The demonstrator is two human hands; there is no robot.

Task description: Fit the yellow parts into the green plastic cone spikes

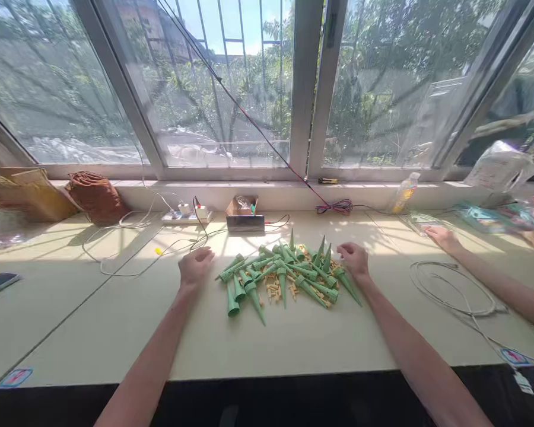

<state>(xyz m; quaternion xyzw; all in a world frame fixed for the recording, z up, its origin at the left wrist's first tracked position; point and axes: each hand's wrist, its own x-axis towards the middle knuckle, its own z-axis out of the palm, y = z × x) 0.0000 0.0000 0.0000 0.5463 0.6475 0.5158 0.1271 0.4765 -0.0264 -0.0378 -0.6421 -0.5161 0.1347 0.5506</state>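
While green cones [282, 279] & tan bits [273, 292] lie heaped on bench [231, 356] btwn them, L hand [196, 266] & R hand [355, 259] rest half-open, loosely curled; can't tell if R touches cones.

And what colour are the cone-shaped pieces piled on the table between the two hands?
Pale green; the cone-shaped pieces show in the head view.

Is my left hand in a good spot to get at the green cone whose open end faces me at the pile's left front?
Probably yes: only bare tabletop shows between your left hand and that green cone, whose open end lies uncovered, though neighbouring cones may overlap its far end.
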